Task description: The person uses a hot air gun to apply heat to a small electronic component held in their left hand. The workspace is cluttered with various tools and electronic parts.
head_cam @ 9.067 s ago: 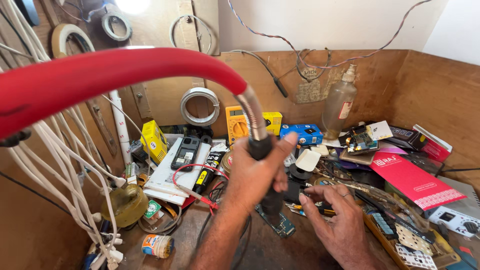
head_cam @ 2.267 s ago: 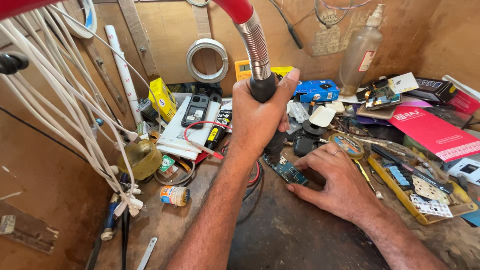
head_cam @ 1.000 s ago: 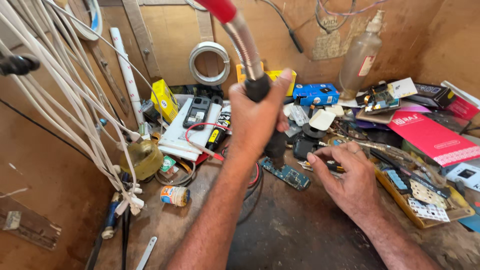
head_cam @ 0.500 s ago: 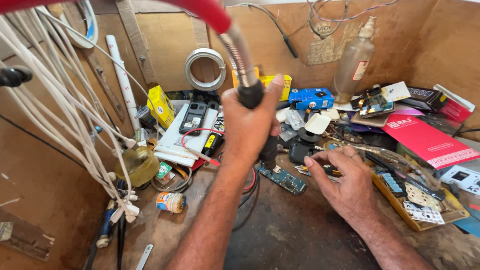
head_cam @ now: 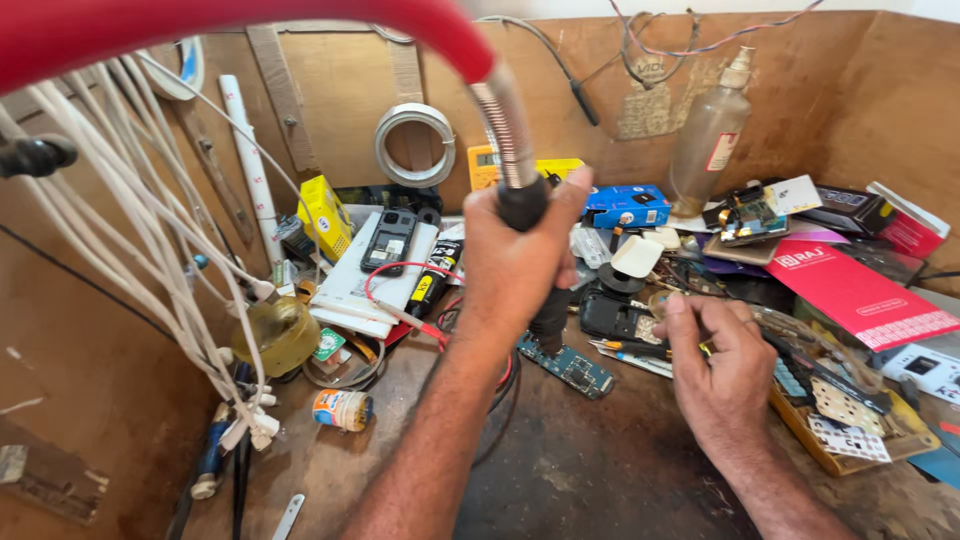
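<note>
My left hand [head_cam: 515, 265] is closed around the black handle of a hot-air tool [head_cam: 524, 205]. Its metal spring neck joins a thick red hose [head_cam: 300, 22] that arcs across the top of the view. The tool's dark nozzle [head_cam: 551, 322] points down just above a small blue-green circuit board [head_cam: 568, 366] on the bench. My right hand [head_cam: 722, 375] rests to the right of the board with its fingers curled on a thin tool [head_cam: 625, 350], whose tip pokes out to the left. A dark phone body [head_cam: 612, 318] lies just behind that tip.
White cables [head_cam: 150, 240] hang at the left over a yellowish jar [head_cam: 273, 335]. A tape roll [head_cam: 415, 145] hangs on the back wall, with a plastic bottle [head_cam: 706, 135] beside it. Boxes, phone parts and a red booklet [head_cam: 850, 290] crowd the back and right. A small tin [head_cam: 342, 408] stands at the front left.
My right hand has come off the circuit board and shifted slightly right, curling its fingers. My left hand keeps the hot-air tool over the board.
</note>
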